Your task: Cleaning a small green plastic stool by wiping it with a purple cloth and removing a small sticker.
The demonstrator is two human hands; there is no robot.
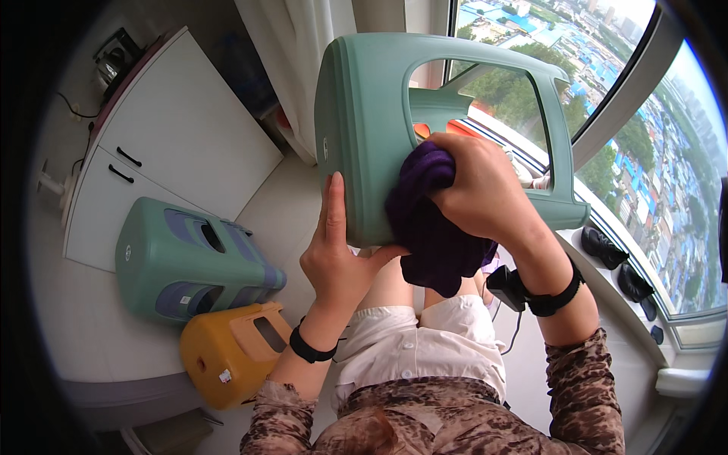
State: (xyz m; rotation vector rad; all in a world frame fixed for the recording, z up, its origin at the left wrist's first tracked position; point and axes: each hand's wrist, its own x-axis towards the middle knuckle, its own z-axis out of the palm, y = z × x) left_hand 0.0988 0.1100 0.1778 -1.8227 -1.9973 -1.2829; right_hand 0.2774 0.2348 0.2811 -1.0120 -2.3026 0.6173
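A green plastic step stool (372, 122) is held up sideways before me, its wide leg openings facing me and the window. My left hand (347, 256) supports its lower left corner, with fingers along the seat side and the thumb underneath. My right hand (480, 182) grips a bunched dark purple cloth (424, 222) and presses it to the stool's side, just below the large opening. Part of the cloth hangs loose under the stool. The cloth hides the stool's lower edge there.
At left stand a green-and-purple stool (148, 256) and a yellow stool (216, 352), beside a white cabinet (187, 125) with black handles. An electric kettle (114, 62) sits on the cabinet. Black shoes (604, 247) line the window ledge at right. A white curtain (290, 68) hangs behind.
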